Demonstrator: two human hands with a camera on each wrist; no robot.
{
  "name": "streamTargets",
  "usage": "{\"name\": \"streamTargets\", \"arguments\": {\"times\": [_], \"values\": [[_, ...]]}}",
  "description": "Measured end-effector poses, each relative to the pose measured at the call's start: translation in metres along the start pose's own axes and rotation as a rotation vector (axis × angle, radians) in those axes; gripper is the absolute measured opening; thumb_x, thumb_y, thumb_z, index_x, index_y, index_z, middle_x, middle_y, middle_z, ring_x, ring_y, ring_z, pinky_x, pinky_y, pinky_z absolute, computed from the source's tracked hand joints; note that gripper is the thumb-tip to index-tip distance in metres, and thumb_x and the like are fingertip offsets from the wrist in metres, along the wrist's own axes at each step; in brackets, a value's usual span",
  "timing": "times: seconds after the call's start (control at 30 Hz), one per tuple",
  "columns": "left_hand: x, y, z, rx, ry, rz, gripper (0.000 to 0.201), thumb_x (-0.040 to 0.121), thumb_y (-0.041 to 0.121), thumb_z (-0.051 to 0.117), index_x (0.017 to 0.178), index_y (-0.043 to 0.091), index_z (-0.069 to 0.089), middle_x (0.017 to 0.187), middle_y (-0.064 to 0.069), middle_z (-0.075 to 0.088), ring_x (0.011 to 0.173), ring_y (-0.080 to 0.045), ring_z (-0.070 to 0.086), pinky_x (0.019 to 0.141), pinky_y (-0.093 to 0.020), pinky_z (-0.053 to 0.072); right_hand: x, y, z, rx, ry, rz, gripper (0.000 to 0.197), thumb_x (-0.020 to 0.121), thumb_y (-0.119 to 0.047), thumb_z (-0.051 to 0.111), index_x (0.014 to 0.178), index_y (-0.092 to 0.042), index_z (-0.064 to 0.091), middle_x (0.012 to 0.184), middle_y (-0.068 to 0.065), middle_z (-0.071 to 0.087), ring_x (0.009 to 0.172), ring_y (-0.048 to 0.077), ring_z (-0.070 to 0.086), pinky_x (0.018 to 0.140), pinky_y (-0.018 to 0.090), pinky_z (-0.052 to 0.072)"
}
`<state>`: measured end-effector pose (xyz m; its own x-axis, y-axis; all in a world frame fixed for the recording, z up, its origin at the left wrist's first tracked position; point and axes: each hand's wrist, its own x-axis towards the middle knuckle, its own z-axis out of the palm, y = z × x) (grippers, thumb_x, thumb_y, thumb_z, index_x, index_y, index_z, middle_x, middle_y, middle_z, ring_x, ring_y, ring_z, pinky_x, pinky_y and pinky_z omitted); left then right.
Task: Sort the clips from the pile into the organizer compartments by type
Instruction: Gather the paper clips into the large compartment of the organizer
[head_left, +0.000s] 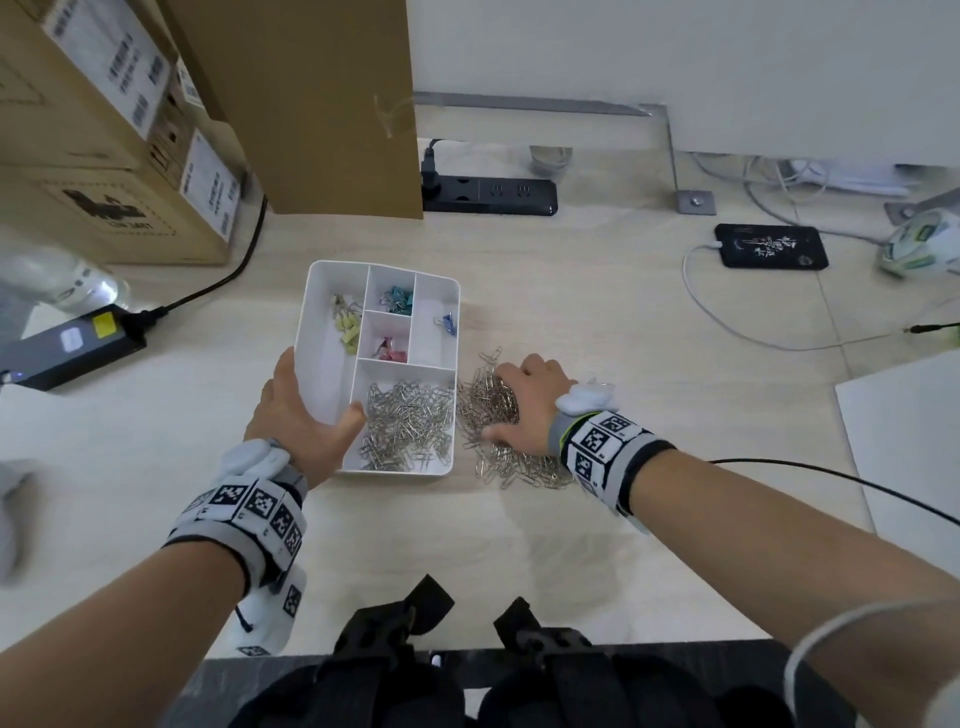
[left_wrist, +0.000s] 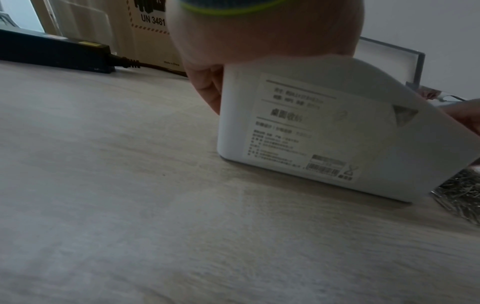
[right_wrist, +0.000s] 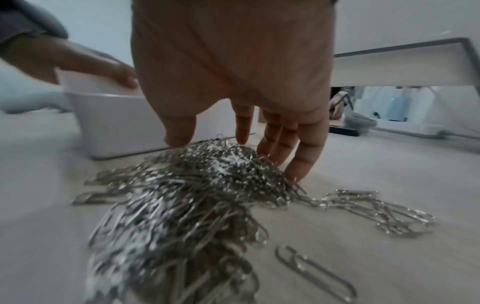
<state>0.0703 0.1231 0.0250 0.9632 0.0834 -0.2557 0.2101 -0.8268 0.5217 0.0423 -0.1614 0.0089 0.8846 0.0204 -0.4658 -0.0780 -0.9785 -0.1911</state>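
The white organizer sits mid-table, and the left wrist view shows its labelled underside, so its left side is tipped up. Yellow, teal, pink and blue binder clips lie in separate compartments. Silver paper clips fill the front compartment. My left hand grips the near-left corner, thumb inside and fingers on the outer wall. My right hand rests on the loose paper clip pile beside the organizer, with its extended fingers touching the heap.
Cardboard boxes stand at the back left, and a black power strip lies behind the organizer. A charging phone with a white cable is at the back right. A black adapter and a bottle lie left; a white board lies right.
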Motion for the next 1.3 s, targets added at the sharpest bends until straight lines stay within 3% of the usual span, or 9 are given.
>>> {"name": "streamTargets", "arguments": {"times": [0.3,0.47,0.6,0.73,0.9,1.0,1.1,1.23,1.3], "values": [[0.001,-0.003,0.002,-0.017,0.01,0.019,0.092,0.076,0.051,0.069,0.15,0.028,0.019,0.126,-0.013,0.052,0.104,-0.038,0.056,0.085,-0.048,0.051,-0.006,-0.004,0.002,0.144,0.034,0.009,0.04,0.088,-0.027,0.058,0.127,-0.025,0.047,0.118,0.005,0.055,0.095,0.025,0.057,0.072,0.028,0.042],[0.003,-0.005,0.001,0.004,-0.021,0.007,0.094,0.075,0.056,0.066,0.15,0.03,0.016,0.133,-0.013,0.049,0.11,-0.038,0.055,0.09,-0.051,0.05,-0.007,-0.002,-0.011,0.271,0.069,0.081,0.034,0.088,-0.022,0.063,0.12,-0.026,0.056,0.117,0.002,0.063,0.097,0.024,0.062,0.079,0.03,0.049],[0.003,-0.005,0.001,-0.002,-0.016,0.016,0.094,0.076,0.055,0.066,0.151,0.028,0.016,0.132,-0.013,0.05,0.11,-0.038,0.055,0.089,-0.051,0.05,-0.007,0.0,-0.014,0.296,0.069,0.145,0.027,0.087,-0.019,0.064,0.113,-0.027,0.059,0.106,0.004,0.068,0.086,0.024,0.064,0.074,0.03,0.052],[0.004,-0.007,0.001,-0.001,-0.014,0.019,0.095,0.074,0.057,0.064,0.15,0.028,0.017,0.131,-0.013,0.05,0.109,-0.038,0.055,0.088,-0.05,0.051,-0.007,0.0,-0.017,0.396,0.08,0.183,0.027,0.087,-0.019,0.066,0.112,-0.027,0.06,0.107,0.002,0.067,0.091,0.023,0.065,0.082,0.034,0.054],[0.002,-0.005,0.001,-0.009,-0.01,0.021,0.093,0.076,0.053,0.067,0.151,0.027,0.018,0.13,-0.013,0.051,0.108,-0.038,0.055,0.087,-0.049,0.05,-0.007,0.004,-0.025,0.523,0.119,0.214,0.016,0.086,-0.015,0.067,0.1,-0.023,0.064,0.095,-0.001,0.063,0.087,0.019,0.062,0.074,0.024,0.048],[0.002,-0.006,0.002,-0.02,0.007,0.036,0.093,0.073,0.055,0.066,0.149,0.027,0.02,0.126,-0.012,0.052,0.105,-0.038,0.056,0.085,-0.05,0.051,-0.007,0.006,-0.028,0.672,0.119,0.262,0.013,0.082,-0.015,0.07,0.088,-0.025,0.065,0.088,-0.003,0.061,0.08,0.021,0.066,0.074,0.034,0.057],[0.004,-0.008,0.002,-0.014,-0.007,0.026,0.094,0.073,0.056,0.066,0.15,0.028,0.018,0.127,-0.012,0.052,0.107,-0.037,0.056,0.086,-0.05,0.051,-0.01,0.002,-0.034,0.865,0.118,0.298,0.015,0.079,-0.011,0.072,0.082,-0.024,0.065,0.097,0.008,0.062,0.062,0.026,0.068,0.066,0.047,0.06],[0.004,-0.007,0.003,-0.014,-0.006,0.031,0.094,0.073,0.057,0.065,0.149,0.028,0.018,0.127,-0.011,0.052,0.106,-0.036,0.056,0.086,-0.051,0.052,-0.011,-0.015,-0.045,1.017,0.128,0.23,0.015,0.08,-0.005,0.072,0.09,-0.014,0.066,0.101,0.012,0.061,0.061,0.023,0.064,0.052,0.026,0.056],[0.004,-0.008,0.003,-0.014,0.004,0.034,0.095,0.073,0.057,0.065,0.15,0.028,0.018,0.128,-0.011,0.052,0.108,-0.036,0.056,0.087,-0.05,0.051,-0.011,-0.032,-0.048,1.066,0.114,0.181,0.015,0.08,-0.004,0.072,0.091,-0.012,0.065,0.097,0.012,0.061,0.061,0.021,0.063,0.052,0.024,0.056]]}}
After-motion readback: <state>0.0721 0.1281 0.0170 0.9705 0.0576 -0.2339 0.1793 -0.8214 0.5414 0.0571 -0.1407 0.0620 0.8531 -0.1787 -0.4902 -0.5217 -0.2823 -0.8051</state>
